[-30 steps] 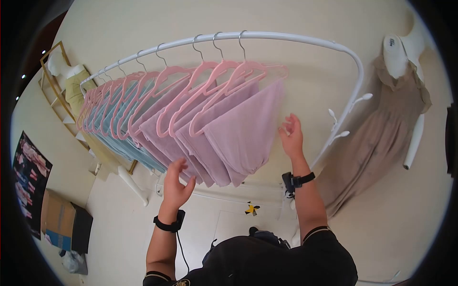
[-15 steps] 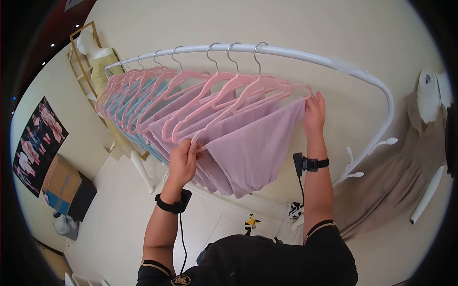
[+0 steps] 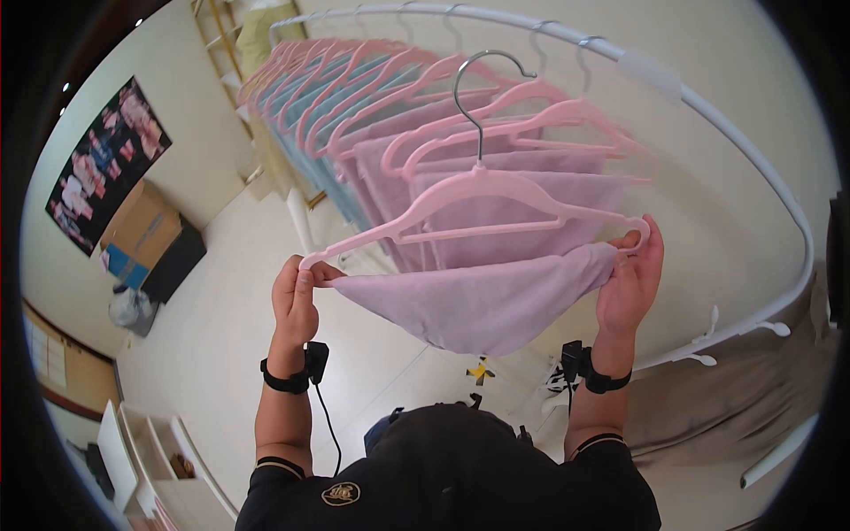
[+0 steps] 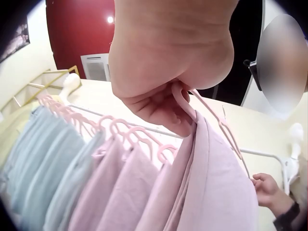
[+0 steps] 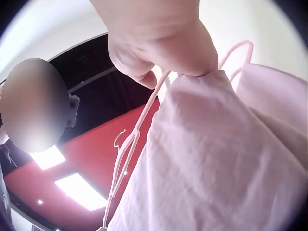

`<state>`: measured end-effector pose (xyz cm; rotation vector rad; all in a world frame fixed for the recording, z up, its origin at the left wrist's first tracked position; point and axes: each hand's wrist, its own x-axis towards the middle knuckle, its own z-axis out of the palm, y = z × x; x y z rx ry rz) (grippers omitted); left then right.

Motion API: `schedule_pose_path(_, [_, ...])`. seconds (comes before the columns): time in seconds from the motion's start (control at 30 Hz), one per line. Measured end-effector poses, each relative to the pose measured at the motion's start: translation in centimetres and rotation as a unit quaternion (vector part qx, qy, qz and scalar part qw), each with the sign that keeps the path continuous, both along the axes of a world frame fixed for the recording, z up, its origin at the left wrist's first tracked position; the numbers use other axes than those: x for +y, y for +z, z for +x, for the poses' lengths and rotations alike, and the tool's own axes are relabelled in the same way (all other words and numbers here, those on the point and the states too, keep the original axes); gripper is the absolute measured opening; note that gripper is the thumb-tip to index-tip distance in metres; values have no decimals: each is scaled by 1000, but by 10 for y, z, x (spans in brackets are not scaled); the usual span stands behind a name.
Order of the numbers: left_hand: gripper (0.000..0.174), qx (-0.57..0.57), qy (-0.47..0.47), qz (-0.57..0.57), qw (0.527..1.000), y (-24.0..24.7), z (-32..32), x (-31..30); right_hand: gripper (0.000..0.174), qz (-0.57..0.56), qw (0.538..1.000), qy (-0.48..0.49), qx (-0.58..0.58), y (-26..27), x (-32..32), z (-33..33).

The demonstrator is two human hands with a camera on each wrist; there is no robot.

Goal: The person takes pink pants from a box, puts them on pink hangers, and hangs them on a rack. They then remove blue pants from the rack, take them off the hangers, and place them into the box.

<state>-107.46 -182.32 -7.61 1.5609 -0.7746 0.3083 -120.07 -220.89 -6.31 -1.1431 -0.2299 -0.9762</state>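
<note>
Head camera first: we've got a pink plastic hanger [image 3: 478, 184] with a silver metal hook [image 3: 457, 88], held up in front of the garment rack and off its curved white rail [image 3: 500, 17]. Our left hand [image 3: 295, 305] pinches one end of it, thumb and fingers closed on the tip, with the corner of a lilac fabric piece [image 3: 478, 305] right there too. Our right hand [image 3: 630, 283] grips the other end, fingers curled at the looped tip and the cloth's other corner. Between our hands the cloth sags in a shallow curve below the hanger's crossbar.

Left wrist view backs that up: fingers folded round the hanger end, fabric dropping from just below. Over on the right wrist view, cloth hangs straight under our hand, but most of the fingertips are hidden, so we can't tell how each one sits.

Behind all this, more lilac pieces [image 3: 531, 199] hang on pink hangers, then a bunch of light blue ones [image 3: 305, 159] farther along. Off to the left we see a dark poster [image 3: 106, 164] on the wall and a brown cardboard box [image 3: 142, 230].
</note>
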Motion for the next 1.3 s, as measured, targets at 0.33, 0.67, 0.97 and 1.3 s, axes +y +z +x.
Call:
schedule_pose_path(0.33, [36, 111, 277, -36, 954, -77, -66, 162, 20, -219, 942, 90, 237, -43, 136, 47])
schedule_pose_path(0.67, [38, -8, 464, -18, 885, -100, -113, 337, 13, -417, 856, 135, 274, -36, 355, 101])
schedule_pose_path(0.97, [35, 35, 533, -25, 845, -122, -127, 421, 11, -555, 762, 260, 207, -38, 498, 143])
schedule_pose_path(1.3, [26, 170, 539, -89, 820, -157, -79, 485, 23, -578, 692, 381, 204, -89, 605, 242])
